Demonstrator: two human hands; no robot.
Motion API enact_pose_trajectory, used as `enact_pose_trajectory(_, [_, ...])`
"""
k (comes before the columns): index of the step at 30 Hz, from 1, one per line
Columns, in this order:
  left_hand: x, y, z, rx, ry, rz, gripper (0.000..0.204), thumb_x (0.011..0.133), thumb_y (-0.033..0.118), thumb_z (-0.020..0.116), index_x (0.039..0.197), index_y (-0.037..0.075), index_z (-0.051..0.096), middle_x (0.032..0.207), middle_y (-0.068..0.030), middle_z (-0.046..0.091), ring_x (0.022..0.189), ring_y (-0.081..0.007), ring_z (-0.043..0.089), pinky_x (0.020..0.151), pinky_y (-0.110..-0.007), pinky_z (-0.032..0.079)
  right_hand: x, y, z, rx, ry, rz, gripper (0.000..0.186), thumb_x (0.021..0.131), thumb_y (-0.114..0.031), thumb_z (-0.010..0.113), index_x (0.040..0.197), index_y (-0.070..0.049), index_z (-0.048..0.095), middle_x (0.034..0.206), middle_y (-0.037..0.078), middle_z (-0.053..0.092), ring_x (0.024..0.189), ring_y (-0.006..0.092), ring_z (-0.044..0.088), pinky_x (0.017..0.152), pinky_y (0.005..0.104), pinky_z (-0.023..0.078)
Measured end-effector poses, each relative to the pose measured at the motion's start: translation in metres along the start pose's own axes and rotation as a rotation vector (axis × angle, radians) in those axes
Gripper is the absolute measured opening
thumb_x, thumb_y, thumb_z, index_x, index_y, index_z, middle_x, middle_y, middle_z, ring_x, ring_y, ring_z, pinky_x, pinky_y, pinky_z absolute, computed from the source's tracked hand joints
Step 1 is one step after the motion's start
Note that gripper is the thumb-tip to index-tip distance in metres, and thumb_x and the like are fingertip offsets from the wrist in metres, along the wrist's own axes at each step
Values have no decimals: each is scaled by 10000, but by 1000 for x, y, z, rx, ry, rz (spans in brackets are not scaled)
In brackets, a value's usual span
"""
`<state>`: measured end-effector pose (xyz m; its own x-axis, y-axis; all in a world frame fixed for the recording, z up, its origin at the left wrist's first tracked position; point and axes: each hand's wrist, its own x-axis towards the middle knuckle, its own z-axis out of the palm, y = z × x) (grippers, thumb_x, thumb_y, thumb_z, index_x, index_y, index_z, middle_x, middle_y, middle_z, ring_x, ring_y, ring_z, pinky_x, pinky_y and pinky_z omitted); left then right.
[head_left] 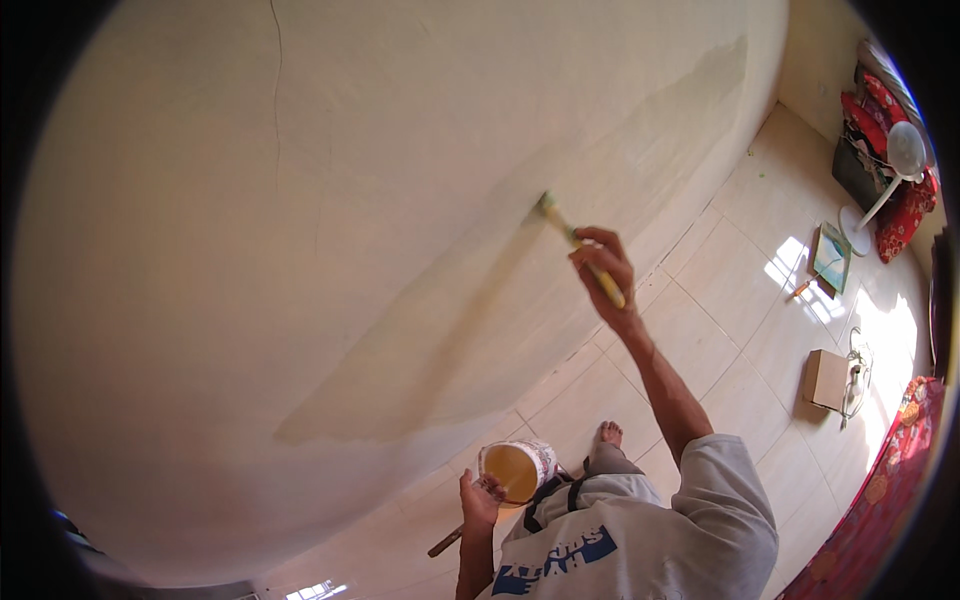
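My right hand (607, 264) is closed round a paintbrush (610, 287) with a yellowish handle. Its bristle end touches the pale wall (200, 250), along a darker, damp-looking band (400, 370) that slants from lower left to upper right. Down by my body, my left hand (482, 498) grips the rim of a white bucket (546, 457), thumb pointing up. Yellowish-brown liquid (514, 474) shows inside the bucket. A brown wooden stick (445, 542) juts out past my left wrist; its other end is hidden.
Pale floor tiles (690, 330) meet the wall's foot; my bare foot (610, 433) is on them. To the right are a cardboard box (826, 380) with cables, a green-blue flat box (831, 258), a white pedestal fan (905, 152), red patterned cloths (905, 215) and red fabric (890, 490).
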<state>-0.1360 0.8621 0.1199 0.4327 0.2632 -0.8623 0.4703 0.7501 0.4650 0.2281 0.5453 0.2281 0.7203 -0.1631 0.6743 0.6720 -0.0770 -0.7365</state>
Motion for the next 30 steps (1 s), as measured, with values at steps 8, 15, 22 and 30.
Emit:
enact_pose_trajectory(8, [-6, 4, 1, -2, -12, -3, 547, 934, 621, 546, 962, 75, 580, 777, -79, 616, 698, -248, 586, 692, -394, 494, 3, -34, 16, 316, -329, 216, 115, 917, 46, 691, 980, -47, 714, 1240, 90, 638, 1057, 196, 647, 839, 316, 546])
enact_pose_trajectory(15, [-6, 8, -12, -55, -74, -46, 545, 944, 624, 533, 938, 83, 600, 767, -79, 639, 683, -249, 619, 698, -402, 531, 92, 15, -61, 184, 71, 228, 60, 940, -3, 664, 989, -25, 691, 1248, 97, 647, 1111, 192, 632, 950, 313, 532])
enact_pose_trajectory(22, [-4, 7, -12, -43, -58, -42, 543, 947, 621, 527, 930, 83, 607, 761, -84, 652, 663, -252, 632, 677, -400, 543, 99, -6, -24, -43, 214, -33, 242, 899, 110, 663, 1051, -68, 722, 1281, 90, 586, 1159, 203, 600, 887, 322, 539])
enact_pose_trajectory(30, [-5, 2, -17, -67, -49, -33, 538, 938, 623, 547, 933, 88, 605, 761, -66, 647, 668, -247, 632, 671, -388, 539, 52, -74, 13, 33, -147, 62, 244, 871, 88, 711, 1040, -85, 749, 1227, 79, 653, 1029, 198, 675, 780, 315, 553])
